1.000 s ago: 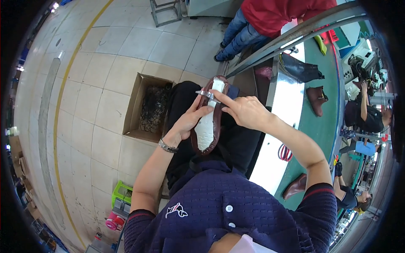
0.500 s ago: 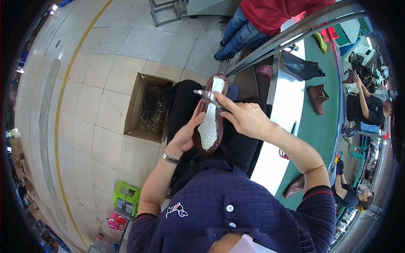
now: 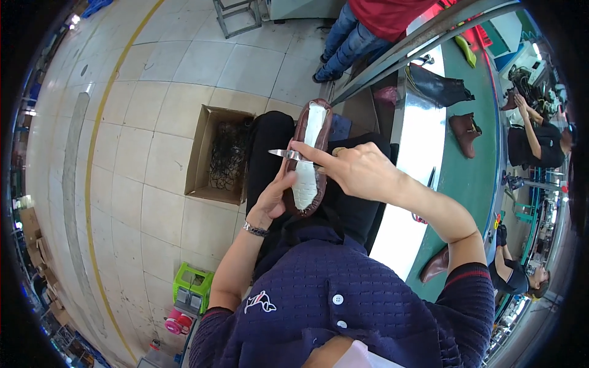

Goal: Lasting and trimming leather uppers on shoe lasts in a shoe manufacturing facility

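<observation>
Plainly, both your hands are full, close together over your lap. Your left hand (image 3: 270,199) is curled around the side of a shoe (image 3: 307,178), thumb on its underside and the other fingers partly hidden. Your right hand (image 3: 370,175) is closed on a silver blade (image 3: 283,154), the index finger stretched along it; the blade lies crosswise over the shoe's middle, its tip past the left edge.

The shoe sits sole up above your dark trousers (image 3: 270,144) — toe and heel roughly in line with your body. Brown leather folds over its rim in small puckers, framing a long white strip that narrows at the waist.

To your left, a cardboard box (image 3: 195,153) of dark tangled strands stands on pale floor tiles (image 3: 162,162), with a yellow line (image 3: 92,159) farther off. To your right runs a bench — shiny metal edge (image 3: 420,147), green top (image 3: 466,190) — carrying a black boot (image 3: 435,86), a brown boot (image 3: 466,134) and another brown shoe (image 3: 434,267). Beyond your knees stands a person in red (image 3: 386,18).
</observation>
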`<state>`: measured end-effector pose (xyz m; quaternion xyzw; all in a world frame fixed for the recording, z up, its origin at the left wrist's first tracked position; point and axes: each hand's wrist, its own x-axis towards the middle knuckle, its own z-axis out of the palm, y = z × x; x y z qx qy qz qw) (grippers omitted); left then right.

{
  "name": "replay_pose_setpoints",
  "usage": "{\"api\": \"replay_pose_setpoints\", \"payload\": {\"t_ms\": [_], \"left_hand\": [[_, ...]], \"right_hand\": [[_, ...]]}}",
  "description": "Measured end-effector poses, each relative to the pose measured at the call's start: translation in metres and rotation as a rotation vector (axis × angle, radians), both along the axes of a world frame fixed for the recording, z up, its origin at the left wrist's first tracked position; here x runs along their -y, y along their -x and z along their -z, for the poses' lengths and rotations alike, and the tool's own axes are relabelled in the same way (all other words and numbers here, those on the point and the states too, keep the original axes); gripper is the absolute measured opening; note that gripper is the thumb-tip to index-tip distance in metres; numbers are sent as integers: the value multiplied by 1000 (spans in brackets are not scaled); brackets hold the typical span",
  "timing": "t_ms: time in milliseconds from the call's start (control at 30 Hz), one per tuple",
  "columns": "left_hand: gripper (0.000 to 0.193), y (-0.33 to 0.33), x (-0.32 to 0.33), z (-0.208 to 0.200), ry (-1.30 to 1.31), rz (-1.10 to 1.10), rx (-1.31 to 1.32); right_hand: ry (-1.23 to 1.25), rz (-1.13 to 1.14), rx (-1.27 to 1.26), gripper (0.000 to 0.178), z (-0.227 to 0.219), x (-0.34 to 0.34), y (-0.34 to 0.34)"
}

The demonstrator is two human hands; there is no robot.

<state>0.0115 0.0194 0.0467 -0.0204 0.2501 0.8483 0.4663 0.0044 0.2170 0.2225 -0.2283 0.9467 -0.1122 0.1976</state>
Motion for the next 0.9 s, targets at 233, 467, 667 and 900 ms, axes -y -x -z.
{"api": "replay_pose_setpoints", "payload": {"t_ms": [233, 467, 667, 900], "left_hand": [[64, -9, -17, -9, 88, -120, -50], [66, -15, -13, -4, 279, -168, -135], [72, -9, 5, -8, -43, 14, 182], [67, -23, -3, 4, 233, -148, -130]], "right_hand": [[-97, 62, 30, 63, 17, -8, -3], [-72, 59, 34, 68, 19, 1, -12], [34, 22, -80, 72, 10, 0, -21], [-91, -9, -34, 81, 24, 6, -27]]}}
